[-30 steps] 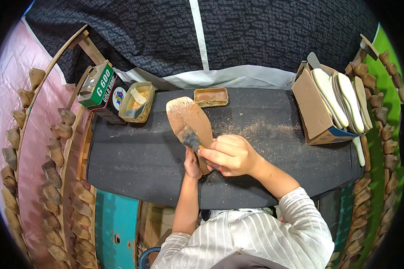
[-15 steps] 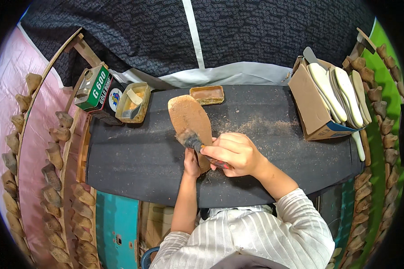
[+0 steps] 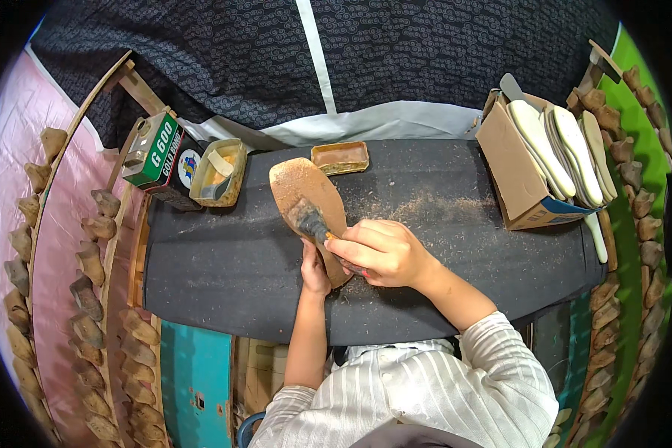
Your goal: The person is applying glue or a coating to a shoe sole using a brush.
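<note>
A dark work table (image 3: 224,276) fills the middle of the view, dusted with brown crumbs to the right of centre. On its right end stands an open cardboard box (image 3: 511,168) holding pale insoles (image 3: 567,153) on edge. At the left end sit a green tin (image 3: 153,149), a shallow open container (image 3: 218,173) and, further along the back edge, a small flat tray (image 3: 340,157). Racks of wooden shoe lasts (image 3: 89,261) curve along both sides.

A tan shoe sole (image 3: 304,190) lies flat near the table's middle, toe end pointing away. The left hand (image 3: 314,270) pins its near end with closed fingers (mostly hidden under the other hand). The right hand (image 3: 381,252) is closed around a small brush (image 3: 310,221), whose dark bristles rest on the sole.

The likely risk: the sole is held at one end only, so a hard stroke could make it swing out, smearing whatever the brush carries onto the table and picking up the loose crumbs.
</note>
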`<action>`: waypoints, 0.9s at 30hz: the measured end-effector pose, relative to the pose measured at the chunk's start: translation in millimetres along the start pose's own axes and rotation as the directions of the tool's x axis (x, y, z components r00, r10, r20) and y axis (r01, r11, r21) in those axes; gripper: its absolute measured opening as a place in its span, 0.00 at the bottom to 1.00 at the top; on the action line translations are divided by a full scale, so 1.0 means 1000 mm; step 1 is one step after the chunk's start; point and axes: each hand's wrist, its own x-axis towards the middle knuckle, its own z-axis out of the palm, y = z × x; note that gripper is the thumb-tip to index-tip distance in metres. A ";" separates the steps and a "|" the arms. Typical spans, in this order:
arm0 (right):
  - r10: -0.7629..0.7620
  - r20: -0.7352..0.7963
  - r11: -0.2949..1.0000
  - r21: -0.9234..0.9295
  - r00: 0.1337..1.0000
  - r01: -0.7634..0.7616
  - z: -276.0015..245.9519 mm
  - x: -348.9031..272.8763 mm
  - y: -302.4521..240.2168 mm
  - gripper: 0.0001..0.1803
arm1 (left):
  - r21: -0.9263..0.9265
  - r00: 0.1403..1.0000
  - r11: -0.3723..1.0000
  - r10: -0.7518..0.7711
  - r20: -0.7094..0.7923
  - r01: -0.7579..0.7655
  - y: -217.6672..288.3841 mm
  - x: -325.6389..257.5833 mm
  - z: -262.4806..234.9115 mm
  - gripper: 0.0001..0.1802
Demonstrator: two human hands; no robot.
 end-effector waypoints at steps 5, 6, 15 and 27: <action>-0.049 0.122 0.997 0.062 0.991 0.042 -0.007 -0.005 -0.001 0.24 | -0.157 0.993 0.988 0.023 0.119 -0.004 0.007 0.001 0.004 0.37; -0.045 0.157 0.997 0.062 0.987 0.036 -0.007 -0.006 -0.002 0.24 | -0.237 0.982 0.972 0.049 0.181 -0.005 0.008 0.003 0.000 0.37; -0.008 0.160 0.998 0.060 0.987 -0.002 0.002 -0.011 -0.003 0.20 | -0.310 0.997 0.951 0.028 0.078 -0.003 0.013 0.004 0.007 0.36; 0.007 0.185 0.997 0.076 0.983 -0.022 0.001 -0.014 -0.008 0.19 | -0.325 0.997 0.946 0.015 0.079 0.011 0.021 0.004 0.010 0.37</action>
